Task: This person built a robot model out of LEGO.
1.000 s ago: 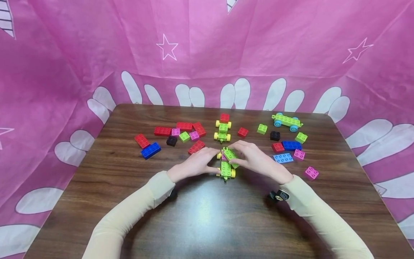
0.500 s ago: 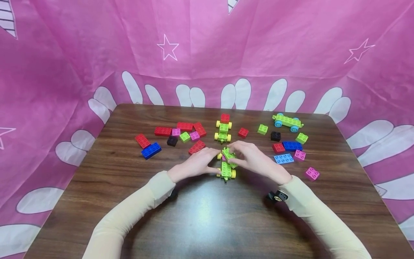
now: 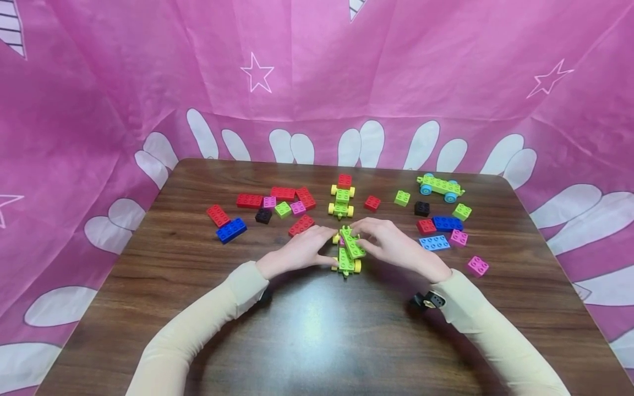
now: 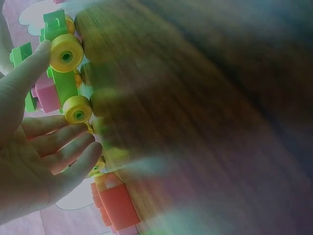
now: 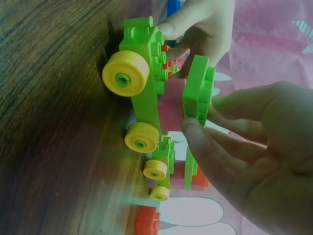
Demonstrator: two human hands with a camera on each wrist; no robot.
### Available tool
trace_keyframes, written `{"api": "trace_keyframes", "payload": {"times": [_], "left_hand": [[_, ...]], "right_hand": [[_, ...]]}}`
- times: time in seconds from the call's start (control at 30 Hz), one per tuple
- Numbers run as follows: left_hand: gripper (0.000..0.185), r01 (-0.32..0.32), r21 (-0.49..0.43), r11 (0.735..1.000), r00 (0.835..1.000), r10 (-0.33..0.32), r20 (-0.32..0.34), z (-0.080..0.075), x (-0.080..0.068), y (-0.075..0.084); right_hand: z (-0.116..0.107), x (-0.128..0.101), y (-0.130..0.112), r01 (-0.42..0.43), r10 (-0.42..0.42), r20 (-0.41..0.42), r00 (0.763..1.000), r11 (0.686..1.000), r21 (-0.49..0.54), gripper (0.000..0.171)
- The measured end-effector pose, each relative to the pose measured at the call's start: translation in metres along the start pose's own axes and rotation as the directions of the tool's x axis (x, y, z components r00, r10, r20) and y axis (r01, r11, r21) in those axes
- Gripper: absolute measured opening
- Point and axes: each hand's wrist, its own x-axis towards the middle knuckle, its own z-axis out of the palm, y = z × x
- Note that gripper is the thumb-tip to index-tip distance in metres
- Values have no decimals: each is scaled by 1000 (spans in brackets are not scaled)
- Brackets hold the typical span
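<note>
A green toy car base (image 3: 346, 265) on yellow wheels stands on the table before me. My left hand (image 3: 299, 247) holds it from the left; in the left wrist view the thumb is at one yellow wheel (image 4: 67, 53) and a finger at another wheel (image 4: 78, 109). On the base sits a pink brick (image 5: 171, 104), mostly covered from above. A flat green building brick (image 3: 353, 243) lies on the pink one, turned at an angle to the base. My right hand (image 3: 388, 242) pinches this green brick between thumb and fingers.
Behind stands a second yellow-wheeled car (image 3: 342, 201) with a red brick (image 3: 344, 180). A blue-wheeled car (image 3: 440, 185) is at the back right. Loose bricks lie on both sides, among them a dark blue one (image 3: 231, 230) and a light blue one (image 3: 434, 242).
The flat green brick has turned slightly on the pink brick, and more of its top shows now. My right fingers have shifted a little around it. The left hand stays in place.
</note>
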Motion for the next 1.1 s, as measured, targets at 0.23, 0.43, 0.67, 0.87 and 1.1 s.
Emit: {"api": "trace_keyframes", "payload": {"times": [0.23,0.43,0.67,0.87,1.1], "left_hand": [[78,4,-5,1000,1000,-4,0,1,0,-1],[79,13,-8,1000,1000,-13,1,2,-1,-2],[78,-20,-4,1000,999,20,-29,1,-1,-1],[78,-17,-6,1000,1000,16,-26,1,-1,-1],[78,-14,-4,1000,1000,14,-22,0,-1,0]], "right_hand": [[0,1,2,18,-18,-15,1000,1000,2,20],[2,2,3,23,-22,-34,999,999,30,22],[4,4,2,46,-46,-65,997,999,-8,17],[6,5,1,19,-19,-61,998,1000,-1,18],[4,5,-1,6,-8,-63,998,1000,-28,29]]}}
